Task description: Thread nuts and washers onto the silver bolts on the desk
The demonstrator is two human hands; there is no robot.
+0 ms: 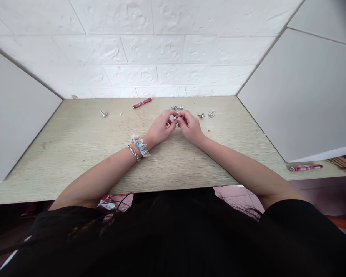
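Note:
My left hand [161,126] and my right hand [190,127] meet at the middle of the wooden tabletop [173,161]. Between their fingertips is a small silver metal bolt [175,118], pinched from both sides. My fingers cover part of it, so its full shape is hidden. Just beyond the fingertips lies more silver hardware [177,108], which looks like bolts with hex heads. To the right of my right hand are two further bolts, one lying [201,115] and another [211,113] resting on its head. A single bolt [103,113] sits far to the left.
A red tube [142,103] lies near the white brick-patterned wall [155,50]. A second red tube [305,167] is at the right front edge. Grey-white panels stand on the left [17,115] and right [300,92]. A pale scrap [121,113] lies left of centre.

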